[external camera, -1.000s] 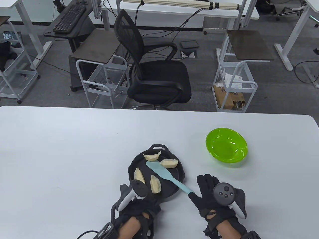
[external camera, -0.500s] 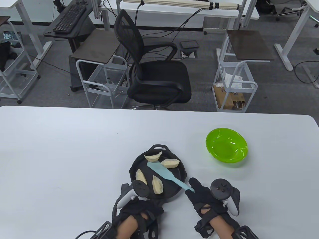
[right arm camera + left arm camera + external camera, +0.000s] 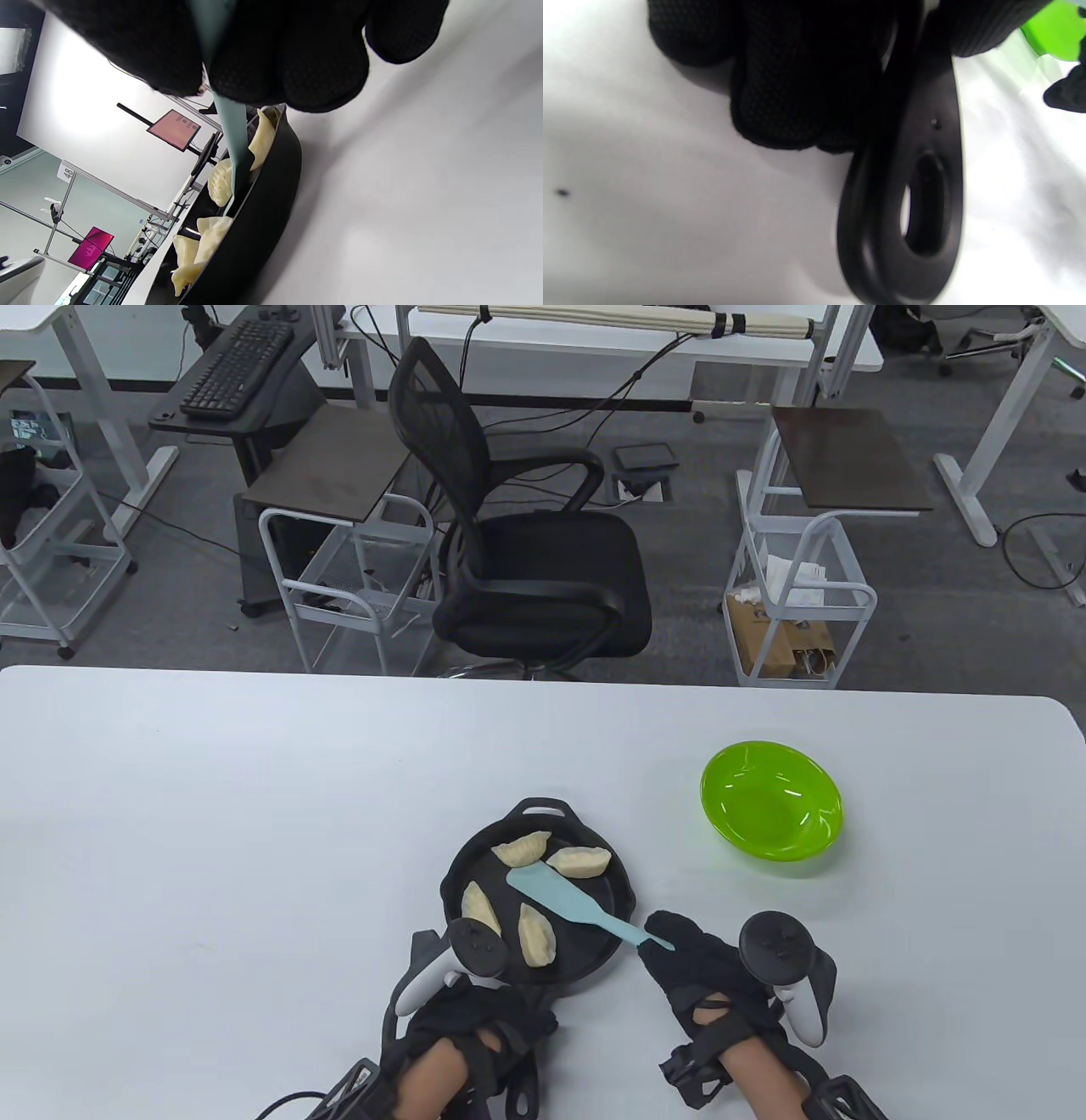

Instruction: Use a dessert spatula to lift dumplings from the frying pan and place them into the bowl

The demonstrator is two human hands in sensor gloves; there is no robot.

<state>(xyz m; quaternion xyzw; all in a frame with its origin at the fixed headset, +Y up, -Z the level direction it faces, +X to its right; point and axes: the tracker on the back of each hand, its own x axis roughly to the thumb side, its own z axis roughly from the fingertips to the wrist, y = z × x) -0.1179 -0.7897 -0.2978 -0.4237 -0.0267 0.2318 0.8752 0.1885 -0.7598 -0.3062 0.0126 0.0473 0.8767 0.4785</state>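
The black frying pan [image 3: 537, 899] sits on the white table [image 3: 254, 814] near the front edge, with four pale dumplings in it: one at the far rim [image 3: 523, 848], one to its right [image 3: 579, 861], and two side by side at the near left [image 3: 478, 906] [image 3: 536, 934]. The light-blue dessert spatula [image 3: 564, 899] lies slanted across the pan, its blade tip just under the edge of the far dumpling and its handle running out over the pan's right rim. The green bowl [image 3: 770, 800] stands well apart to the right and farther back, with nothing in it.

The right hand [image 3: 708, 976] pinches the end of the spatula handle, fingers curled round it; the right wrist view shows the handle passing between the gloved fingers. The left hand [image 3: 471, 1027] grips the pan's handle [image 3: 908, 203] at the near left, fingers wrapped round it.

Compared with half a second ago, the spatula blade has slid a little toward the far dumpling, which has turned and shifted slightly rightward. The right hand has moved a touch to the right. The pan, bowl and the other three dumplings have stayed put.
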